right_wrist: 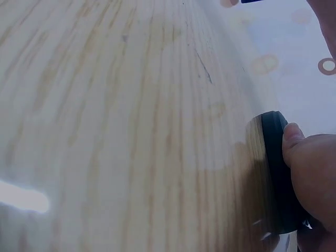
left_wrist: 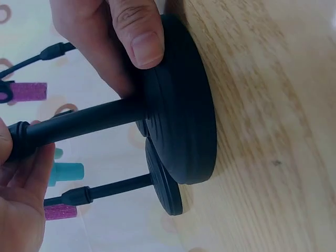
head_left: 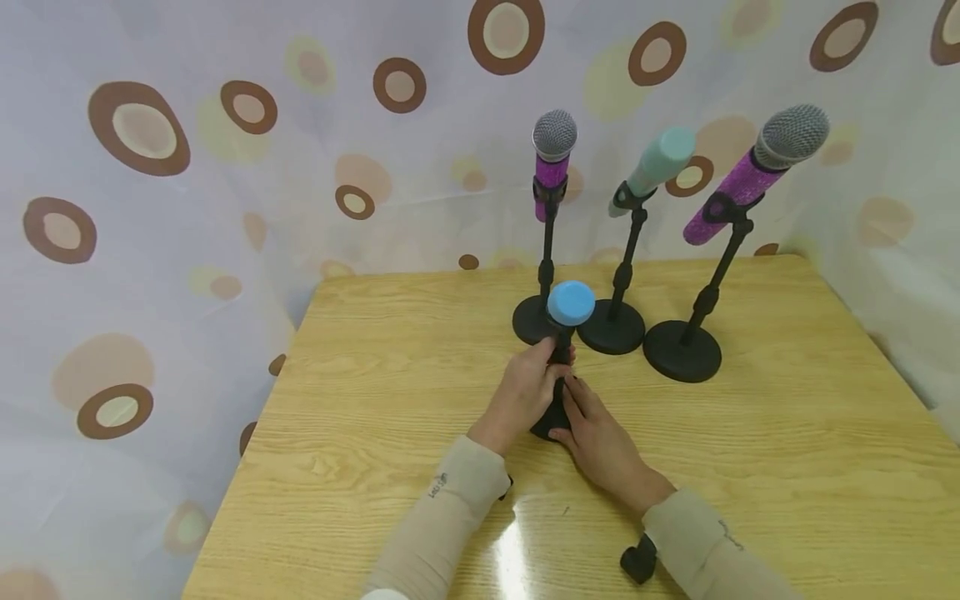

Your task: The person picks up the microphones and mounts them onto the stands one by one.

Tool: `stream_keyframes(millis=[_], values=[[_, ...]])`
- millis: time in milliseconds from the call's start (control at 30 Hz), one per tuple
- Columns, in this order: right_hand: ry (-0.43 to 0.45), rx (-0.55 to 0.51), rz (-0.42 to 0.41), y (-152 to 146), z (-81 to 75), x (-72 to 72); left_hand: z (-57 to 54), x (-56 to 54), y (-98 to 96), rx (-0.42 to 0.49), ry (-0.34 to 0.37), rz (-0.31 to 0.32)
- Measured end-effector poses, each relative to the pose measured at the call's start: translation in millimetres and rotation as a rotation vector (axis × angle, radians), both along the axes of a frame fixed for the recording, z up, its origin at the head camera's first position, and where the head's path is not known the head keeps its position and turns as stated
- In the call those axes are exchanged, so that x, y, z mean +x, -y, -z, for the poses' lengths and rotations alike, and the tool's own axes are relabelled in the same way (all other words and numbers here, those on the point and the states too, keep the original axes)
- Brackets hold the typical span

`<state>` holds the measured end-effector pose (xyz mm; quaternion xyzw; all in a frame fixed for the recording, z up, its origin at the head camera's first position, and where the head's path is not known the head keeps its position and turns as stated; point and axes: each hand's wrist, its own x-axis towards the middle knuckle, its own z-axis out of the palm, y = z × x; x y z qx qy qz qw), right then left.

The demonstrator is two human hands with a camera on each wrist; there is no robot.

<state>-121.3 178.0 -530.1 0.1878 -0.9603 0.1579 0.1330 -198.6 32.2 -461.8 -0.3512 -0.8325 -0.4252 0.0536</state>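
In the head view, a black microphone stand (head_left: 556,417) with a light-blue-topped microphone (head_left: 571,302) stands between both hands at the table's middle. My left hand (head_left: 522,390) grips its pole, with fingers and thumb around the collar. Lower down, my right hand (head_left: 606,446) holds the round base, its thumb lying on the base's upper face. From the left wrist, the base (left_wrist: 184,105) and pole (left_wrist: 86,122) show up close. The right wrist view catches the base's edge (right_wrist: 278,173) under the right thumb; whether it touches the table I cannot tell.
Behind stand two microphones with purple bodies, one left (head_left: 552,162) and one right (head_left: 738,183), and a teal one (head_left: 660,162) between them, all on black stands. A small black piece (head_left: 639,560) lies beside the right sleeve. A patterned cloth (head_left: 225,192) hangs behind the wooden table (head_left: 360,375).
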Motion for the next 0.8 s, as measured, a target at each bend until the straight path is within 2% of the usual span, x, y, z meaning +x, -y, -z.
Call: stream_keyframes(millis=[133, 333, 400, 500, 567, 633, 700, 800], values=[[0.008, -0.002, 0.014, -0.2, -0.3, 0.1, 3.0, 2.6, -2.0, 0.040, 0.019, -0.049], [-0.007, 0.005, 0.012, 1.4, 0.3, -1.5, 5.0, 3.7, -2.7, 0.046, -0.062, -0.136], [-0.010, -0.007, 0.010, 2.6, 0.4, -1.3, 3.7, 3.9, -2.1, 0.040, -0.054, -0.138], [-0.005, -0.024, 0.005, 3.5, -0.5, 0.4, 1.3, 4.0, 0.8, 0.060, 0.056, -0.076], [0.001, -0.031, 0.008, 3.5, -0.7, 1.5, -1.0, 3.8, 3.3, 0.084, 0.134, -0.004], [0.000, -0.030, 0.014, 3.0, -1.0, 1.9, -2.6, 2.2, 5.5, 0.110, 0.183, 0.067], [-0.008, -0.025, 0.018, 2.3, -0.9, 1.5, -4.1, 0.0, 7.2, 0.117, 0.182, 0.107], [-0.010, -0.019, 0.022, 1.4, -0.2, 0.4, -5.0, -2.6, 8.4, 0.119, 0.159, 0.114]])
